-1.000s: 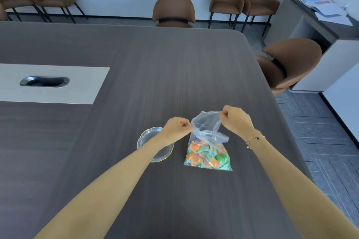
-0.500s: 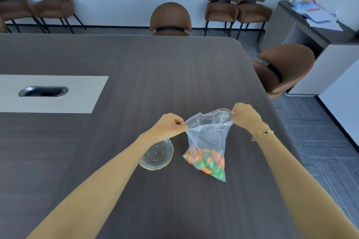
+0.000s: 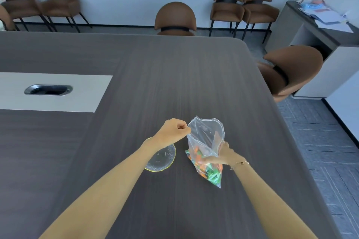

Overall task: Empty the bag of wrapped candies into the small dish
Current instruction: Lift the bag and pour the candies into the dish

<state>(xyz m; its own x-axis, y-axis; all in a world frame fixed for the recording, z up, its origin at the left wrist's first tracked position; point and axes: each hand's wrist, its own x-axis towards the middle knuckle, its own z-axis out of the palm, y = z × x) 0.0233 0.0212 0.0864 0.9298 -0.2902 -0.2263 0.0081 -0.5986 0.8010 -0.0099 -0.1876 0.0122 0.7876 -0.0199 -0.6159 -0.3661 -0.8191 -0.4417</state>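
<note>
A clear plastic bag (image 3: 204, 134) hangs open-mouthed above the dark table, with orange and green wrapped candies (image 3: 210, 172) bunched in its lower end. My left hand (image 3: 173, 132) pinches the left side of the bag's rim. My right hand (image 3: 223, 154) grips the bag lower down, around its middle, with some fingers behind the plastic. The small clear glass dish (image 3: 163, 159) with a yellowish rim sits on the table just left of the bag, partly under my left wrist.
The dark wood table (image 3: 174, 75) ends at its right edge near a brown chair (image 3: 291, 70). A pale inset panel with a cable slot (image 3: 48, 89) lies at the left. More chairs line the far wall; a cabinet with papers (image 3: 326, 17) stands at the right.
My right hand let go of the bag's upper rim and dropped to grip its middle. The left hand keeps its pinch on the rim, and the bag stands more upright.
</note>
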